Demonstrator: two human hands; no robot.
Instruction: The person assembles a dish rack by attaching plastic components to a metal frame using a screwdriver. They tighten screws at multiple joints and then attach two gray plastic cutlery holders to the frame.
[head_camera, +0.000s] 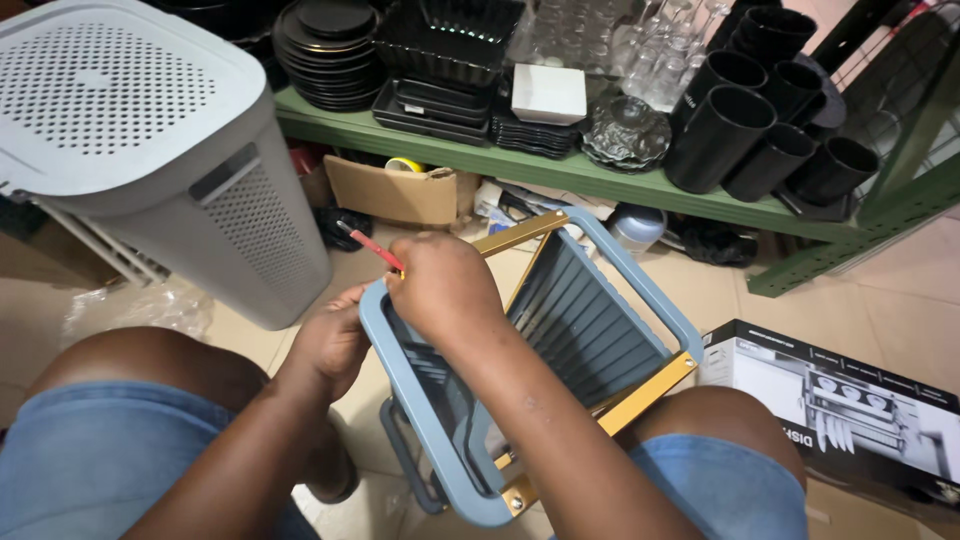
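A blue-grey dish rack (600, 330) with gold metal bars and a ribbed tray rests tilted between my knees. My right hand (440, 285) is shut on a red-handled screwdriver (370, 245), its tip down at the rack's upper left corner. My left hand (330, 340) grips the rack's blue rim just below that corner, steadying it. Part of the rack's near frame is hidden behind my right forearm.
A grey perforated laundry hamper (150, 150) stands at the left. A green shelf (560, 170) behind holds black plates, trays, black cups, glassware and a white box. A printed carton (840, 400) lies at right; a cardboard box sits under the shelf.
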